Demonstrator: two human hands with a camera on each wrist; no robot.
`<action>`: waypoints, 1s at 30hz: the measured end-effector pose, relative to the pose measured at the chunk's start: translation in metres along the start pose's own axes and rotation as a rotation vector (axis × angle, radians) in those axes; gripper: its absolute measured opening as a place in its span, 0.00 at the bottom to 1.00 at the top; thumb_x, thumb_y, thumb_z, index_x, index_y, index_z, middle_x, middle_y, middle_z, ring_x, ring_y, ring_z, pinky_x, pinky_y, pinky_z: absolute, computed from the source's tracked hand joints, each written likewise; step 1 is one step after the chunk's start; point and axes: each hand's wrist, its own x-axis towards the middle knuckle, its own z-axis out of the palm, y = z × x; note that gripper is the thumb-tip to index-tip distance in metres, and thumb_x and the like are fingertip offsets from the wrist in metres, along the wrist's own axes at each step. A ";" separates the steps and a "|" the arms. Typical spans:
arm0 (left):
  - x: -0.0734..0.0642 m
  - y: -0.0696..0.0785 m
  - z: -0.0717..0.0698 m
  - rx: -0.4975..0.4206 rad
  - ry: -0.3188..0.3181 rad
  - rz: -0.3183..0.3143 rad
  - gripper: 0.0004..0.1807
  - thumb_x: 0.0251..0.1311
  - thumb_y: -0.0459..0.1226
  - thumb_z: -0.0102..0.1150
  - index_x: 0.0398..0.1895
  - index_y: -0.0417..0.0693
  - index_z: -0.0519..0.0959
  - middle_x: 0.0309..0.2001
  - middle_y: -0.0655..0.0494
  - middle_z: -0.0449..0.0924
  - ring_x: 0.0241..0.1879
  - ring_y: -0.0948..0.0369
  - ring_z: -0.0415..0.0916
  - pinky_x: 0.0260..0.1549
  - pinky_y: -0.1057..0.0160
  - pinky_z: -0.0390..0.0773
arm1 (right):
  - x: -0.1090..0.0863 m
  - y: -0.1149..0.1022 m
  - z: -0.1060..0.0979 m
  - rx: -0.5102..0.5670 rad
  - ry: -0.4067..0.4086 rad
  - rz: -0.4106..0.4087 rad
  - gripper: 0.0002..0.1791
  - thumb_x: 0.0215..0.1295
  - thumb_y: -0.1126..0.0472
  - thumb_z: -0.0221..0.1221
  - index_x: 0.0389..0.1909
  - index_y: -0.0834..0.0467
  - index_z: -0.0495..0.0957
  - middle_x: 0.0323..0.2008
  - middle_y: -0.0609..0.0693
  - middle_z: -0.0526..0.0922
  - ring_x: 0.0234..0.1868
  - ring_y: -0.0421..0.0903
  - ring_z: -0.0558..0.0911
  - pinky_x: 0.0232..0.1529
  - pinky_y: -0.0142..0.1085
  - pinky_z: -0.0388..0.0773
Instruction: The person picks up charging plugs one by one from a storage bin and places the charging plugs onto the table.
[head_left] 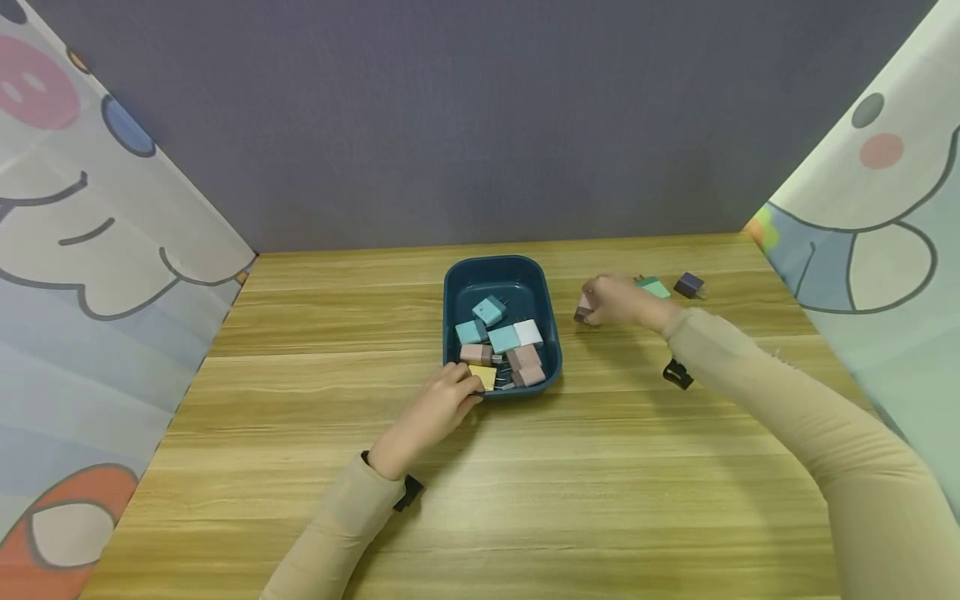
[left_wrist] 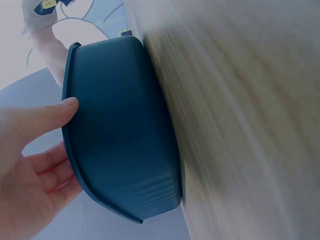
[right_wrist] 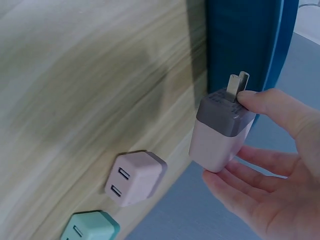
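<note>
A dark blue plastic bin (head_left: 552,321) holds several USB charger plugs: light blue, white, pink and one yellow. My left hand (head_left: 438,400) grips its near left rim; in the left wrist view the thumb (left_wrist: 70,102) lies against the outer wall and the fingers reach over the edge. To the right of the bin, my right hand (head_left: 618,300) pinches a pink charger plug (right_wrist: 220,142) with a grey prong end. Its two metal prongs point up in the right wrist view, close to the bin's wall. Another pink charger plug (right_wrist: 131,179) lies on the table below that hand.
Farther right on the wooden table (head_left: 337,333) lie a green charger plug (head_left: 654,287) and a dark purple one (head_left: 689,285). A grey partition (head_left: 480,125) stands along the back. Cartoon-printed sheets (head_left: 90,250) flank the table on both sides.
</note>
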 end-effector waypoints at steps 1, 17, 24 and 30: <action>0.000 0.000 0.000 0.000 0.001 0.001 0.03 0.50 0.32 0.61 0.27 0.47 0.77 0.25 0.58 0.67 0.26 0.62 0.62 0.28 0.66 0.64 | 0.000 0.001 0.001 0.015 -0.004 0.002 0.16 0.48 0.65 0.62 0.37 0.71 0.74 0.28 0.58 0.77 0.27 0.48 0.73 0.30 0.40 0.71; 0.000 0.000 0.001 -0.008 -0.001 -0.006 0.03 0.51 0.32 0.61 0.27 0.47 0.77 0.25 0.57 0.66 0.26 0.62 0.61 0.27 0.66 0.63 | -0.006 0.005 0.022 0.010 -0.036 -0.002 0.26 0.48 0.65 0.63 0.46 0.76 0.70 0.24 0.56 0.76 0.19 0.42 0.68 0.22 0.33 0.64; 0.000 -0.001 0.002 -0.015 0.003 -0.005 0.03 0.50 0.32 0.61 0.26 0.47 0.77 0.25 0.57 0.67 0.26 0.62 0.61 0.27 0.66 0.64 | -0.007 0.006 0.026 0.001 -0.096 0.031 0.28 0.50 0.64 0.62 0.50 0.75 0.67 0.32 0.59 0.77 0.21 0.43 0.69 0.23 0.33 0.63; 0.000 -0.001 0.002 -0.015 0.024 0.011 0.04 0.49 0.31 0.62 0.25 0.47 0.76 0.24 0.58 0.66 0.25 0.63 0.60 0.26 0.66 0.63 | -0.008 0.004 0.028 0.003 -0.088 0.019 0.26 0.49 0.65 0.62 0.48 0.76 0.69 0.38 0.64 0.77 0.24 0.44 0.71 0.25 0.34 0.65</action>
